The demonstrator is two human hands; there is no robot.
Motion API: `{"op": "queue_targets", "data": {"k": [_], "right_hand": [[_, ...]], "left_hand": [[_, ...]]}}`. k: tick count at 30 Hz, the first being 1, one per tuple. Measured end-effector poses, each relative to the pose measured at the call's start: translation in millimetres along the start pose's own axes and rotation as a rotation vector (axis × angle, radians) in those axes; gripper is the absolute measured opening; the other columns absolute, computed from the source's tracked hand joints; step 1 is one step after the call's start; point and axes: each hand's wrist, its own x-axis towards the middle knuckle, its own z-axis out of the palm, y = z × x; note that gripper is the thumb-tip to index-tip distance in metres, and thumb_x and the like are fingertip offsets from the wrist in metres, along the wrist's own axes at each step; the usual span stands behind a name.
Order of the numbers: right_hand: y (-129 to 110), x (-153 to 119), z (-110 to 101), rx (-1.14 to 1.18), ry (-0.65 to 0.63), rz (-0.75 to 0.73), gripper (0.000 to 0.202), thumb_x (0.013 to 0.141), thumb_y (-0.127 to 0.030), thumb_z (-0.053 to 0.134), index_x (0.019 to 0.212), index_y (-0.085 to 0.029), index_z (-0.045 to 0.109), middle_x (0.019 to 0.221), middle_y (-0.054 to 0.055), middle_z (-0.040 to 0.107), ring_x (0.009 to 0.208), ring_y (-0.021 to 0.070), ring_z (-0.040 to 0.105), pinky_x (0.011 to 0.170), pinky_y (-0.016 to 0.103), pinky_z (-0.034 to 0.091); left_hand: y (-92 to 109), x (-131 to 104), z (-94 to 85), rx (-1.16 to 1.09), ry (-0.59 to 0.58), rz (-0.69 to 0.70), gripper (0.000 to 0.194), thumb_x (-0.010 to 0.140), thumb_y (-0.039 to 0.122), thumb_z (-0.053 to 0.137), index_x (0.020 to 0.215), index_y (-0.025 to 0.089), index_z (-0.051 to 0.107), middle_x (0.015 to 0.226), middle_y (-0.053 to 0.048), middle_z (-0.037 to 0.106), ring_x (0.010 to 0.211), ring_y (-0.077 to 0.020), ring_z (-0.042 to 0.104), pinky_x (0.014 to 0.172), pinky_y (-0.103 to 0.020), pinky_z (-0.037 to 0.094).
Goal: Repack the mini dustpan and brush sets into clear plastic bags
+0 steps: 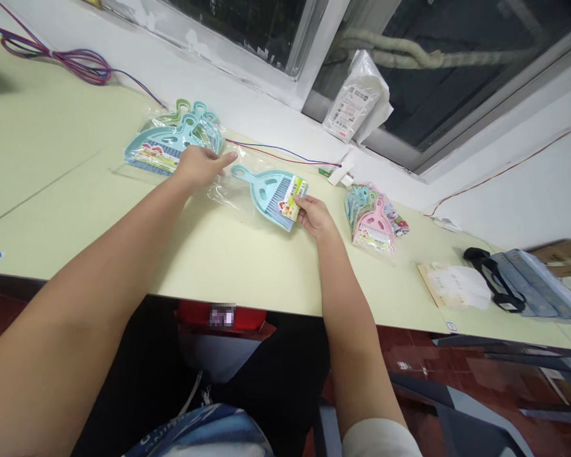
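My right hand (315,217) pinches the wide end of a light blue mini dustpan (265,188), where a brush with blue-grey bristles and a printed card (292,195) lie against it. The dustpan's looped handle points left, toward my left hand (200,167). That hand is closed at the edge of a clear plastic bag (226,193), its thumb stretched to the right and its other fingers partly hidden. The bag reaches the dustpan's handle; I cannot tell how much of the dustpan lies inside. Close behind my left hand is a pile of bagged blue and green dustpan sets (166,136).
Right of my hands lie more bagged dustpan sets, a pink one (375,223) on top. Coiled cable (83,65) and a white plug (341,174) sit along the wall. A plastic package (354,101) leans on the window. Papers (457,285) and a black strap (499,282) lie far right.
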Motion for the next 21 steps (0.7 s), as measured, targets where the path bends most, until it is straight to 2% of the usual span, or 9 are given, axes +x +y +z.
{"op": "queue_targets", "data": {"k": [4, 6, 9, 11, 14, 16, 18, 20, 21], "right_hand": [[-10.2, 10.8, -56.3, -0.012, 0.097, -0.01, 0.005, 0.092, -0.008, 0.074, 0.095, -0.012, 0.071, 0.088, 0.009, 0.081, 0.073, 0.0166, 0.078, 0.077, 0.029, 0.069], [-11.8, 15.9, -82.9, 0.026, 0.171, -0.003, 0.005, 0.094, -0.007, 0.07, 0.094, -0.012, 0.07, 0.086, 0.008, 0.081, 0.073, 0.0162, 0.078, 0.077, 0.03, 0.07], [-10.0, 23.8, -106.7, 0.122, 0.293, -0.024, 0.009, 0.097, -0.007, 0.064, 0.098, -0.014, 0.069, 0.085, 0.005, 0.08, 0.076, 0.0155, 0.078, 0.081, 0.031, 0.07], [-7.1, 29.0, -109.7, 0.179, 0.343, -0.049, 0.009, 0.097, -0.008, 0.064, 0.101, -0.015, 0.069, 0.086, 0.003, 0.08, 0.079, 0.0147, 0.078, 0.084, 0.03, 0.069], [-2.3, 34.8, -101.0, 0.218, 0.338, -0.061, 0.01, 0.098, -0.009, 0.064, 0.103, -0.016, 0.069, 0.089, 0.003, 0.08, 0.078, 0.0139, 0.078, 0.085, 0.029, 0.069], [0.2, 36.4, -92.2, 0.226, 0.318, -0.065, 0.009, 0.098, -0.009, 0.064, 0.103, -0.015, 0.069, 0.088, 0.003, 0.08, 0.077, 0.014, 0.078, 0.085, 0.03, 0.069], [1.8, 36.2, -83.9, 0.234, 0.304, -0.074, 0.008, 0.097, -0.009, 0.065, 0.101, -0.015, 0.068, 0.088, 0.004, 0.08, 0.077, 0.0145, 0.078, 0.085, 0.03, 0.069], [2.5, 34.8, -77.0, 0.234, 0.296, -0.076, 0.007, 0.095, -0.01, 0.068, 0.099, -0.015, 0.068, 0.088, 0.004, 0.08, 0.079, 0.0152, 0.078, 0.086, 0.031, 0.069], [2.6, 33.9, -73.9, 0.231, 0.291, -0.076, 0.007, 0.094, -0.01, 0.07, 0.098, -0.015, 0.068, 0.088, 0.004, 0.08, 0.08, 0.0155, 0.078, 0.086, 0.031, 0.069]], "left_hand": [[-9.0, 8.7, -4.0, 0.172, -0.027, 0.038, 0.056, 0.089, 0.071, 0.062, 0.095, 0.017, 0.077, 0.087, -0.005, 0.073, 0.078, -0.0173, 0.057, 0.083, -0.037, 0.051], [-13.0, 12.3, -1.7, 0.316, -0.043, 0.075, 0.05, 0.091, 0.063, 0.063, 0.104, 0.017, 0.076, 0.099, -0.009, 0.074, 0.091, -0.0228, 0.063, 0.088, -0.038, 0.051], [-10.1, 8.2, 2.1, 0.528, -0.079, 0.097, 0.059, 0.092, 0.063, 0.06, 0.126, 0.015, 0.07, 0.12, -0.017, 0.072, 0.113, -0.0349, 0.065, 0.093, -0.045, 0.052], [-1.9, -1.0, 3.6, 0.629, -0.104, 0.116, 0.068, 0.093, 0.063, 0.057, 0.139, 0.013, 0.061, 0.128, -0.022, 0.068, 0.119, -0.0397, 0.064, 0.096, -0.049, 0.051], [10.9, -17.2, 9.0, 0.686, -0.153, 0.17, 0.074, 0.096, 0.06, 0.054, 0.15, 0.009, 0.05, 0.135, -0.026, 0.065, 0.127, -0.0425, 0.061, 0.102, -0.052, 0.048], [13.4, -25.0, 18.8, 0.669, -0.147, 0.243, 0.074, 0.1, 0.06, 0.048, 0.156, 0.012, 0.045, 0.15, -0.025, 0.056, 0.143, -0.0446, 0.048, 0.113, -0.056, 0.04], [10.1, -29.5, 33.5, 0.64, -0.173, 0.371, 0.076, 0.102, 0.06, 0.041, 0.163, 0.014, 0.038, 0.166, -0.022, 0.04, 0.157, -0.0441, 0.028, 0.124, -0.058, 0.025], [4.2, -32.1, 49.1, 0.645, -0.333, 0.489, 0.083, 0.102, 0.064, 0.036, 0.168, 0.013, 0.031, 0.175, -0.019, 0.024, 0.163, -0.0408, 0.015, 0.129, -0.056, 0.012], [1.9, -33.1, 55.5, 0.646, -0.397, 0.495, 0.086, 0.102, 0.067, 0.033, 0.168, 0.013, 0.029, 0.177, -0.019, 0.02, 0.164, -0.0397, 0.012, 0.13, -0.056, 0.009]]}}
